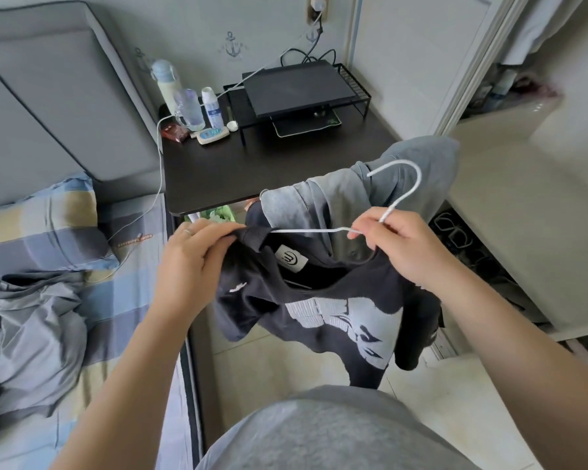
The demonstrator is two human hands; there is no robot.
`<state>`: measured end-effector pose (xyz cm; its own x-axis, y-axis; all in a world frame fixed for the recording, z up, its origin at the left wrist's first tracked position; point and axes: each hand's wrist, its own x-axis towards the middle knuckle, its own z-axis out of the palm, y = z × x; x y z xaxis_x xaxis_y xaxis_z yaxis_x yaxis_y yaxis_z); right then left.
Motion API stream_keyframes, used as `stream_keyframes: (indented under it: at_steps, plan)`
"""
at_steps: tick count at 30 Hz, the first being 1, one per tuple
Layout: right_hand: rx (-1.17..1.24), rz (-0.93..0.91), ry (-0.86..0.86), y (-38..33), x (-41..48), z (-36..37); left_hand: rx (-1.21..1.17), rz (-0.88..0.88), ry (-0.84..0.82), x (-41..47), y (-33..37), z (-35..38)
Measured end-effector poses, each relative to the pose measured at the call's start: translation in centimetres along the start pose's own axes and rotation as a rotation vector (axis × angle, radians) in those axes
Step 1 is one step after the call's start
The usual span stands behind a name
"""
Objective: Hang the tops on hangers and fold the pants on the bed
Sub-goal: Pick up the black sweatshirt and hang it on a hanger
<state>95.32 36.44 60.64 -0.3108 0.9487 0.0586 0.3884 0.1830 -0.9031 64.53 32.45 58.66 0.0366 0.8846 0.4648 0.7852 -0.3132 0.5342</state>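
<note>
A black top [323,317] with a white printed graphic hangs in front of me, between the bed and the cupboard. My left hand [192,262] pinches its collar at the left side. My right hand [403,247] grips the neck of a white wire hanger [409,184], whose hook points up and whose arm runs into the neck opening. A grey garment [350,195] is draped behind the hanger. Grey clothing [31,337] lies crumpled on the bed at the left.
A dark bedside table [252,171] stands ahead with bottles [188,108], a wire shelf and a black device [299,86]. The striped bed [133,300] and pillow [38,225] are at the left. A light cupboard [510,232] stands at the right.
</note>
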Motion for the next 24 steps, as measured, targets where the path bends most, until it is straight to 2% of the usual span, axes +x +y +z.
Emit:
stream_keyframes:
  at_steps: [4, 7, 12, 17, 20, 24]
  plan:
    - [-0.179, 0.031, -0.103, -0.2, -0.1, -1.4, -0.147, -0.053, -0.154, 0.1, 0.0, 0.0]
    - [-0.249, 0.030, -0.169, -0.7, 0.2, -1.5, -0.094, -0.047, -0.266, 0.4, -0.2, 0.1]
    - [-0.287, -0.007, -0.164, -1.7, 1.1, -0.9, -0.041, -0.022, -0.339, -0.1, 0.4, 1.0]
    - [-0.388, -0.013, -0.269, -2.3, 1.4, 0.4, 0.017, 0.048, -0.420, -0.9, 1.8, 2.4]
    - [-0.320, -0.008, -0.236, -2.1, 1.0, 1.4, 0.020, 0.048, -0.394, -1.0, 2.0, 3.0]
    - [-0.197, 0.005, -0.149, -2.0, 0.4, 1.3, 0.100, -0.026, -0.232, -1.2, 1.3, 2.9]
